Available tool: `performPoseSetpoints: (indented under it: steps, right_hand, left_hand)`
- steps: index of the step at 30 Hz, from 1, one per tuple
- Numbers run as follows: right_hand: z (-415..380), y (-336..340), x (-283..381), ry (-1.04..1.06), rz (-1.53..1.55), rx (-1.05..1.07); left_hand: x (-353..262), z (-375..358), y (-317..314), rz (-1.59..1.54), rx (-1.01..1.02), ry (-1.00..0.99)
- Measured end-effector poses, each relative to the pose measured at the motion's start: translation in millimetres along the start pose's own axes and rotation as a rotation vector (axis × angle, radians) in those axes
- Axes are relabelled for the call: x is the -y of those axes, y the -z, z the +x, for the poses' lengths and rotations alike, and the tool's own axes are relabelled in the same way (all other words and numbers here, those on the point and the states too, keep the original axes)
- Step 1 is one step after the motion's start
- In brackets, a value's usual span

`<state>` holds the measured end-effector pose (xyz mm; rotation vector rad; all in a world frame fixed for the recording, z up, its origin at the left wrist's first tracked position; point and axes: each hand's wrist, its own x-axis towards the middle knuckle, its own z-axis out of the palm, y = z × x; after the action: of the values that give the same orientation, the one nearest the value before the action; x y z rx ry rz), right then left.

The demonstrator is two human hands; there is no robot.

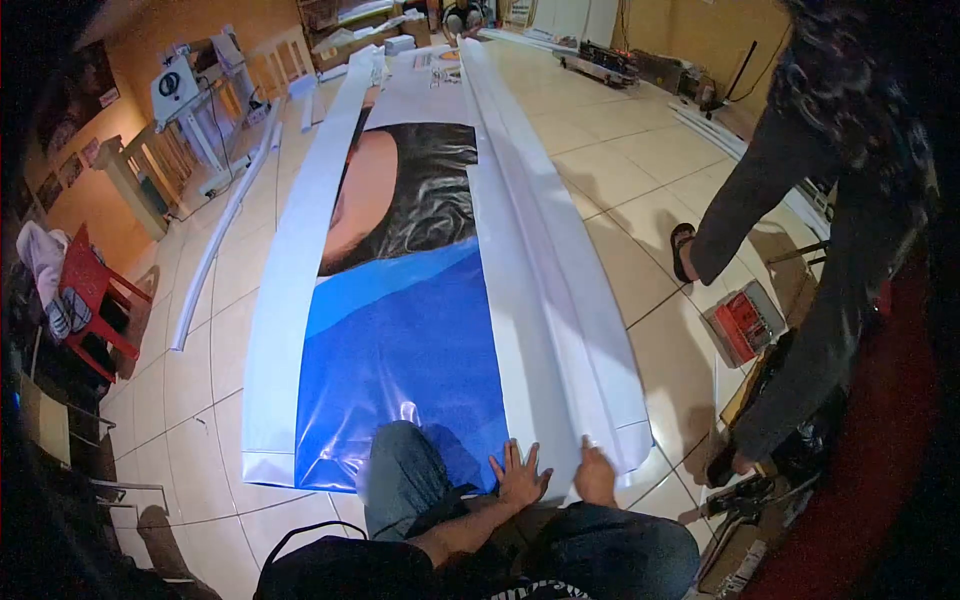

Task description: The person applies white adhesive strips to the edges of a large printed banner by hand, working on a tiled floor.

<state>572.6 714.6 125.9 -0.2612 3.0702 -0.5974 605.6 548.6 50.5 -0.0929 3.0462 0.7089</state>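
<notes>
A long printed banner [400, 330] lies on the tiled floor, its white side strips folded over the picture. My left hand [521, 478] rests flat with fingers spread on the right-hand white strip [525, 350], near the banner's close end. Just right of it, my right hand [596, 474] is closed at the raised fold [570, 345] running along that strip. Its fingers are curled and partly hidden, and it seems to grip the banner's material there. My knee [405, 465] is over the blue part of the print.
A standing person [770, 180] is at the right, beside a red toolbox [745, 325]. Another person [462, 20] crouches at the banner's far end. Left are a red chair [95, 295], a long white roll [225, 230] and a white machine [175, 90].
</notes>
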Motion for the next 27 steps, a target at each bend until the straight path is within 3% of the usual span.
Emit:
performPoseSetpoints:
  steps: [2,4,6,8,9,10,12,14,15,17,18,19,21,22,24,26,27]
  right_hand:
    - [-10.5,-20.5,14.6,0.061,0.097,0.282]
    - [-17.4,-39.0,21.5,0.121,0.091,0.284]
    - [-15.1,-54.1,17.0,0.162,0.092,0.29]
    - [-29.0,-71.0,19.3,0.215,0.208,0.342]
    - [-33.2,-72.2,26.9,0.238,0.192,0.25]
    - [-35.0,-67.5,24.6,0.234,0.19,0.213]
    - [-35.7,-62.4,13.6,0.213,0.203,0.209]
    - [-42.8,-44.1,-2.0,0.137,0.183,0.188]
    - [-44.6,-34.0,-16.1,0.095,0.161,0.165]
    - [-43.9,-13.7,-44.7,0.013,0.115,0.135]
    - [-46.1,-5.6,-58.2,-0.033,0.096,0.134]
    - [-50.7,2.1,-74.0,-0.083,0.078,0.125]
    - [-55.8,19.7,-97.1,-0.169,0.038,0.13]
    - [-58.0,5.8,-129.3,-0.222,-0.053,-0.12]
    - [-45.0,27.4,-146.0,-0.208,-0.095,-0.059]
    - [-36.0,23.0,-169.1,-0.1,-0.019,-0.015]
    - [-31.5,17.5,-176.9,-0.009,0.057,0.025]
  left_hand:
    - [2.2,-2.9,7.2,0.073,-0.04,0.011]
    - [23.4,10.7,-8.4,-0.252,-0.12,-0.049]
    - [19.8,32.1,8.1,-0.3,-0.153,0.032]
    - [35.2,51.7,7.1,-0.418,0.019,0.293]
    - [42.1,67.0,4.3,-0.392,0.099,0.362]
    - [47.5,80.5,0.4,-0.367,0.186,0.435]
    - [66.1,103.5,10.0,-0.46,0.543,0.366]
    - [88.5,117.1,42.0,-0.702,1.099,0.485]
    - [95.5,130.5,73.3,-0.539,1.266,0.405]
    - [91.6,148.7,138.0,-0.048,1.146,-0.199]
    - [73.9,133.6,193.7,-0.028,0.785,-0.217]
    - [92.1,138.3,217.6,-0.028,0.59,-0.383]
    - [157.4,132.4,233.6,-0.357,0.301,-0.08]
    - [204.5,113.6,227.9,-0.46,0.084,0.023]
    - [296.3,39.9,195.3,0.051,-0.119,0.074]
    - [339.4,-62.2,140.2,0.532,0.097,0.479]
    - [355.6,-87.0,110.4,0.521,0.109,0.507]
